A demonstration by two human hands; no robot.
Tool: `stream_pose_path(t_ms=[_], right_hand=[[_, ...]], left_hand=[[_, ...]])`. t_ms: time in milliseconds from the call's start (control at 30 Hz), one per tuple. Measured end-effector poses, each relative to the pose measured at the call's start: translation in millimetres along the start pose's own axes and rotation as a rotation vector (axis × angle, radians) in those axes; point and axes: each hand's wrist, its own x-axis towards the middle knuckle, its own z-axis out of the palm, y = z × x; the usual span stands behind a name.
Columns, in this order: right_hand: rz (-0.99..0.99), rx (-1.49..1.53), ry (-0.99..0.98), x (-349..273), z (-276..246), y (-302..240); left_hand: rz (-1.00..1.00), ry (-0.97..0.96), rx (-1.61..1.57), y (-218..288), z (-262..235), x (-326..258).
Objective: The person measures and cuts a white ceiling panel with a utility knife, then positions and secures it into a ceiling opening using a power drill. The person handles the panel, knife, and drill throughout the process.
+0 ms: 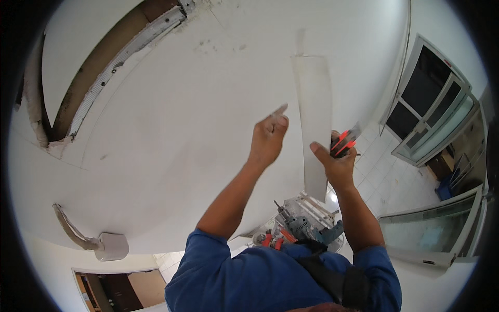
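Note:
My right hand is closed around a red and black utility knife, its blade pointing up and to the right. That thumb also presses on the face of a long, flat white strip, gripping its edge; the strip stands upright against the white surface behind. To its left, my left hand is raised, with curled fingers and the index finger pointing up toward the strip. A pale tip shows there, but whether it is a small piece or a dusty fingertip is unclear.
Below my hands, a drill and red-handled tools lie on a platform. A long cut opening with a metal edge is at upper left. Glazed doors and an open window are on the right; a wall lamp is lower left.

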Motion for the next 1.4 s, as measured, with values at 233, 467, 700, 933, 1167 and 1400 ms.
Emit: stream_pose_path(t_ms=[233,467,700,933,1167,1400], right_hand=[[-0.543,-0.303,-0.14,-47,5,47],[-0.538,-0.268,-0.209,-95,32,58],[-0.523,-0.236,-0.299,-97,29,77],[-0.473,-0.234,-0.24,-94,37,73],[-0.306,-0.254,-0.36,-90,20,85],[-0.108,-0.265,-0.366,-79,19,80]], left_hand=[[-0.189,-0.311,-0.097,85,-42,21],[-0.298,-0.603,0.675,137,-49,-6],[-0.269,-0.551,0.561,91,-76,-2],[-0.233,-0.61,0.672,111,-75,11],[-0.196,-0.704,0.617,79,-68,13],[-0.265,-0.624,0.626,73,-60,10]])
